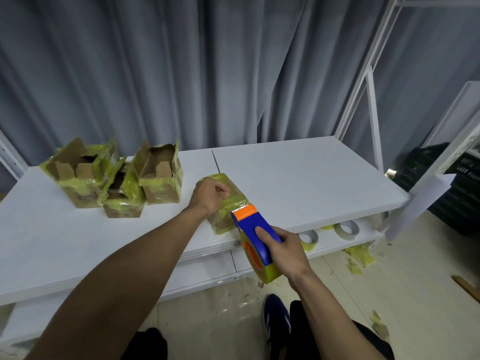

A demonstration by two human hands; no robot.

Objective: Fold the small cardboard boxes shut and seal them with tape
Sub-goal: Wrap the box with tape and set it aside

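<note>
My left hand [211,195] covers part of the taped box [235,199]; whether its curled fingers pinch anything, I cannot tell. The tape dispenser [255,222] hides the box's near corner. The black crate [430,162] runs off the right edge.

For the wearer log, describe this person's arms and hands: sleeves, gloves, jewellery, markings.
The left forearm and right forearm are bare as far as the frame shows; no sleeve is visible. The left hand and right hand wear no gloves. No watch, band or ring shows, and no markings or tattoos can be seen.
</note>
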